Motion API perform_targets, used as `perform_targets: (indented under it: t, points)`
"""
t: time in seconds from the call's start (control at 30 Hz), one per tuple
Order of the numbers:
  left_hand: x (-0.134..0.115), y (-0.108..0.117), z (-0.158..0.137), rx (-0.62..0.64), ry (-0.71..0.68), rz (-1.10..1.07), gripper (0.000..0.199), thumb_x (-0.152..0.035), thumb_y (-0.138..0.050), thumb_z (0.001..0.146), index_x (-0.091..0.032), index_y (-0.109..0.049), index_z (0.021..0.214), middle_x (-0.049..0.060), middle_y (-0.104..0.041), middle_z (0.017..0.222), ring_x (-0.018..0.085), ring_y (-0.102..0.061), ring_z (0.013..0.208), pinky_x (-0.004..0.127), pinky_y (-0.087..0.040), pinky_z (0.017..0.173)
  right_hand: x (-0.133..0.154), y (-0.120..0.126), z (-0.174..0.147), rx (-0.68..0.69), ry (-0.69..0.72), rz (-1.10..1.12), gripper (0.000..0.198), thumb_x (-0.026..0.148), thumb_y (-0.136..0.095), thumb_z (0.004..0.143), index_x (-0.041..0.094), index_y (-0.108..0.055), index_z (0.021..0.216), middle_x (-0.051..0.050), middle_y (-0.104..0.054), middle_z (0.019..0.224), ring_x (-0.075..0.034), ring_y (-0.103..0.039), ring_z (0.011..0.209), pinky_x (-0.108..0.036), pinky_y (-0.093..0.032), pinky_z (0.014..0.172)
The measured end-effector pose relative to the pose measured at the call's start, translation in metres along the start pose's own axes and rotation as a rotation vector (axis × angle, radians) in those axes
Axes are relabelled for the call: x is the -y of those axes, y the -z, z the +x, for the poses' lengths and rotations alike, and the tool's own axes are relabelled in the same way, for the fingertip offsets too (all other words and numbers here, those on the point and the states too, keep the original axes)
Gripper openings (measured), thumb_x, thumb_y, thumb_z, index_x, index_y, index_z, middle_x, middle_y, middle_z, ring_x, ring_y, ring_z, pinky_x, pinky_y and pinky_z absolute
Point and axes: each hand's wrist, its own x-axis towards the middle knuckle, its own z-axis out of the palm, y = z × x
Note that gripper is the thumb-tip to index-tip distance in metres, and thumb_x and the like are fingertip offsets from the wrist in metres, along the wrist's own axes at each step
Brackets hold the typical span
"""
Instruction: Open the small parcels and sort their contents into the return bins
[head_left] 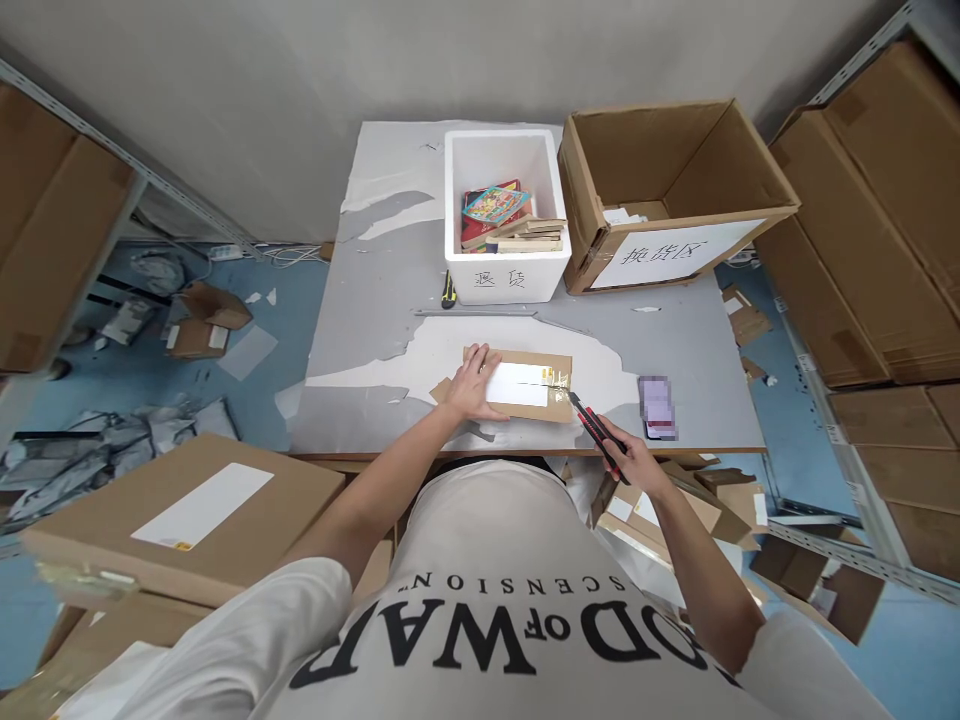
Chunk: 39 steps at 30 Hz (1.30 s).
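A flat cardboard parcel (556, 404) with a white label lies on the table in front of me. My left hand (474, 385) rests on its left end, fingers spread over the cardboard. A dark slit line runs across the label toward the right end, where clear tape shines. In my right hand (628, 455) is a red and black box cutter (596, 425), its blade end at the parcel's right edge. Whether the blade touches the cardboard I cannot tell. To the right of the cutter lies a phone (658, 408) with its screen lit and blurred.
A white foam box (508, 280) with books stands behind the parcel, beside a large open carton (679, 255). A second, yellow and black cutter (448, 290) lies left of the foam box. Big cartons (195, 510) are stacked at my left; discarded boxes (697, 510) lie below right.
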Motion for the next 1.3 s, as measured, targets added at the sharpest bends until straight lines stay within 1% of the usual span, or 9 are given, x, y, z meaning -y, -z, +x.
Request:
perform_targets:
  t: [0.23,0.47,0.57,0.63,0.7,0.77,0.97,1.17,1.3]
  points:
    - [0.004,-0.003,0.003,-0.018,-0.026,-0.006,0.128,-0.070,-0.078,0.041,-0.009,-0.033,0.144,0.026,-0.022,0.152,0.045,-0.011,0.142,0.058,-0.024,0.111,-0.017,-0.013,-0.014,0.030,-0.051,0.063,0.074,0.057,-0.054,0.084,0.022,-0.036,0.147,-0.007,-0.066,0.086,-0.009,-0.047,0.046,-0.022,-0.040,0.037]
    - [0.006,0.000,0.004,0.020,-0.038,-0.065,0.133,-0.073,-0.078,0.037,-0.008,-0.033,0.145,0.026,-0.018,0.154,0.046,-0.006,0.143,0.059,-0.018,0.113,-0.033,0.017,-0.030,-0.148,-0.035,0.223,0.079,0.054,-0.062,0.079,0.028,-0.033,0.147,-0.007,-0.068,0.095,-0.013,-0.055,0.049,-0.028,-0.046,0.039]
    - [0.009,0.004,0.003,0.013,-0.013,-0.158,0.109,-0.072,-0.066,0.062,-0.013,-0.030,0.147,0.021,-0.015,0.157,0.039,-0.007,0.145,0.056,-0.018,0.114,-0.033,0.008,-0.025,-0.305,0.021,0.349,0.080,0.052,-0.067,0.075,0.030,-0.034,0.145,-0.005,-0.068,0.093,-0.014,-0.059,0.054,-0.029,-0.050,0.044]
    - [0.017,0.008,0.004,-0.066,0.057,-0.240,0.082,-0.063,-0.047,0.084,-0.014,-0.029,0.148,0.017,-0.013,0.158,0.032,-0.013,0.146,0.050,-0.021,0.115,-0.028,-0.012,-0.013,-0.374,0.049,0.428,0.064,0.052,-0.069,0.073,0.027,-0.050,0.129,-0.006,-0.068,0.099,-0.015,-0.063,0.063,-0.028,-0.053,0.051]
    - [0.028,0.014,0.007,-0.179,0.180,-0.309,0.067,-0.053,-0.038,0.091,-0.014,-0.033,0.146,0.015,-0.019,0.157,0.028,-0.020,0.145,0.045,-0.024,0.115,-0.021,-0.038,0.002,-0.396,0.058,0.528,0.048,0.053,-0.068,0.074,0.026,-0.057,0.112,-0.007,-0.065,0.111,-0.017,-0.067,0.081,-0.028,-0.056,0.058]
    - [0.042,0.019,0.013,-0.216,0.323,-0.411,0.062,-0.049,-0.041,0.091,-0.014,-0.042,0.141,0.016,-0.034,0.151,0.028,-0.031,0.140,0.044,-0.029,0.113,-0.012,-0.061,0.015,-0.379,0.047,0.626,0.046,0.056,-0.066,0.074,0.028,-0.054,0.109,-0.006,-0.059,0.126,-0.021,-0.065,0.099,-0.029,-0.057,0.063]
    - [0.064,0.022,0.024,0.050,0.570,-0.946,0.054,-0.050,-0.057,0.081,-0.020,-0.057,0.126,0.011,-0.062,0.121,0.024,-0.058,0.107,0.041,-0.052,0.086,-0.002,-0.091,0.034,-0.373,0.032,0.709,0.050,0.060,-0.065,0.073,0.033,-0.047,0.111,-0.001,-0.049,0.136,-0.022,-0.061,0.112,-0.032,-0.060,0.071]
    - [0.055,0.022,0.017,-0.030,0.632,-1.138,0.049,-0.047,-0.070,0.074,-0.018,-0.064,0.112,0.006,-0.067,0.099,0.017,-0.063,0.092,0.036,-0.054,0.083,-0.002,-0.084,0.042,-0.372,0.060,0.652,0.054,0.061,-0.063,0.074,0.030,-0.046,0.114,-0.005,-0.058,0.122,-0.022,-0.065,0.105,-0.036,-0.059,0.079]
    - [0.048,0.026,0.003,-0.158,0.637,-1.221,0.052,-0.045,-0.075,0.070,-0.015,-0.065,0.111,0.006,-0.069,0.097,0.017,-0.065,0.091,0.036,-0.054,0.086,0.016,-0.059,0.066,-0.357,0.131,0.562,0.048,0.061,-0.059,0.077,0.029,-0.048,0.112,-0.005,-0.061,0.116,-0.021,-0.066,0.101,-0.037,-0.059,0.078]
